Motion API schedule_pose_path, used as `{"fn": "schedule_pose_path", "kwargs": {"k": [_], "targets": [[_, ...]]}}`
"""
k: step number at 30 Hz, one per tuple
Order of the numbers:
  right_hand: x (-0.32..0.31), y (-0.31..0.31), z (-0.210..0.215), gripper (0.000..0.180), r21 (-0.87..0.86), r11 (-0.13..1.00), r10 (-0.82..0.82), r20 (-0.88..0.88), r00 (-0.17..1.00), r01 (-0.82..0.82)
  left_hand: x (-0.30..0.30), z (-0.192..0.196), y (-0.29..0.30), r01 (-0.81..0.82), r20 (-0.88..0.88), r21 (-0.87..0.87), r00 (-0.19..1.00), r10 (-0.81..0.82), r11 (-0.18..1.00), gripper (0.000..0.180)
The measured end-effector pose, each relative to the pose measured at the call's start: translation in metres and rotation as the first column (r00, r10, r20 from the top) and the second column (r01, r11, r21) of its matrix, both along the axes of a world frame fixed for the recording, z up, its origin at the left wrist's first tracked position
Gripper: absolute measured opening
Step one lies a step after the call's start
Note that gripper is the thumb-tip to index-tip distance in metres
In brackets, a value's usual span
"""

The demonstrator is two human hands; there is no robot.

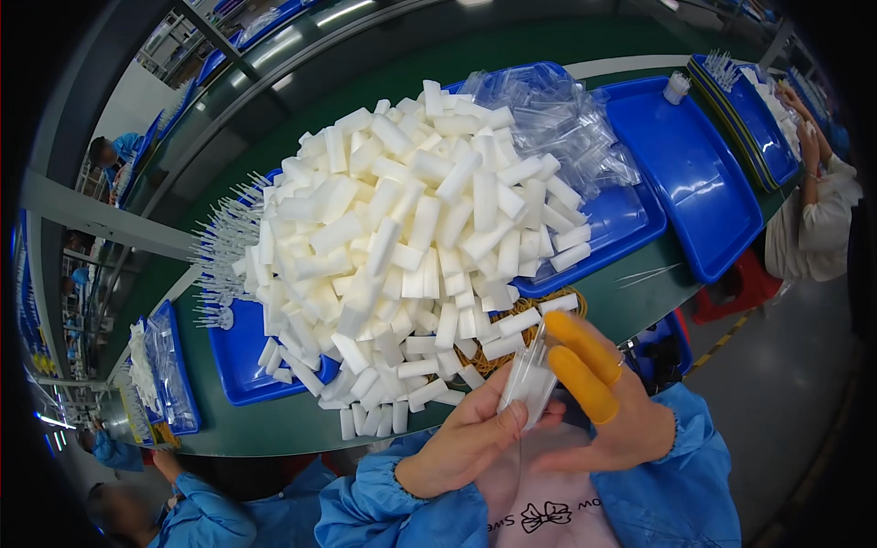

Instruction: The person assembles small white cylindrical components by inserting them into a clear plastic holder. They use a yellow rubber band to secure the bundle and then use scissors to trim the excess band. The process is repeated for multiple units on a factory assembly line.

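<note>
Close to my body, my left hand point(471, 437) grips a clear plastic sleeve point(526, 374) between thumb and fingers. A white block shows through its lower part. My right hand point(614, 402) is beside the sleeve, with orange finger cots point(581, 365) on two outstretched fingers; its thumb is spread away from them. These fingertips come close to the sleeve's upper end, but I cannot tell whether they touch it. In front of my hands rises a large heap of white foam blocks point(402, 210), spilling onto the green table point(301, 437).
Clear plastic sleeves point(548, 119) pile up in a blue tray point(630, 224) behind the heap. Another blue tray point(703, 196) stands to the right, near metal tweezers point(650, 274). White stemmed parts point(228, 242) stand at left. Rubber bands point(484, 361) lie under the blocks. Co-workers sit on both sides.
</note>
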State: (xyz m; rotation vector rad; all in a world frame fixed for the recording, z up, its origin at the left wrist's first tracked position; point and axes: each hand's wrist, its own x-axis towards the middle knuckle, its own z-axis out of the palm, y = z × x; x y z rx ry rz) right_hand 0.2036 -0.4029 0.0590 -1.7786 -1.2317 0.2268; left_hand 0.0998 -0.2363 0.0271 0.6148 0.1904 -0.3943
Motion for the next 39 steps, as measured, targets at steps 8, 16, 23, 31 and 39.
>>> {"fn": "schedule_pose_path", "kwargs": {"k": [8,16,23,31,39], "targets": [[-0.005,0.018,-0.016,0.081,-0.054,0.993,-0.104,-0.021,0.994,0.102,-0.004,0.0,-0.007,-0.184,-0.172,-0.056,0.97,0.172,0.981,0.066],[-0.013,0.02,-0.028,0.065,0.057,0.993,0.096,0.048,0.994,-0.099,-0.007,-0.017,0.003,-0.148,-0.19,-0.313,0.977,0.091,0.938,0.06],[-0.019,0.019,-0.023,0.048,0.073,0.985,0.162,-0.044,0.986,-0.159,-0.015,-0.021,0.007,-0.054,-0.256,-0.259,0.967,-0.015,0.964,0.062],[0.031,-0.023,-0.035,0.03,-0.037,0.952,-0.304,-0.023,0.952,0.303,-0.019,-0.015,0.014,-0.321,0.003,-0.031,0.947,0.321,0.947,0.039],[0.029,-0.002,-0.066,0.018,-0.226,0.911,-0.239,0.389,0.89,0.344,-0.025,-0.011,0.02,-0.502,0.089,0.072,0.864,0.495,0.862,0.04]]}}
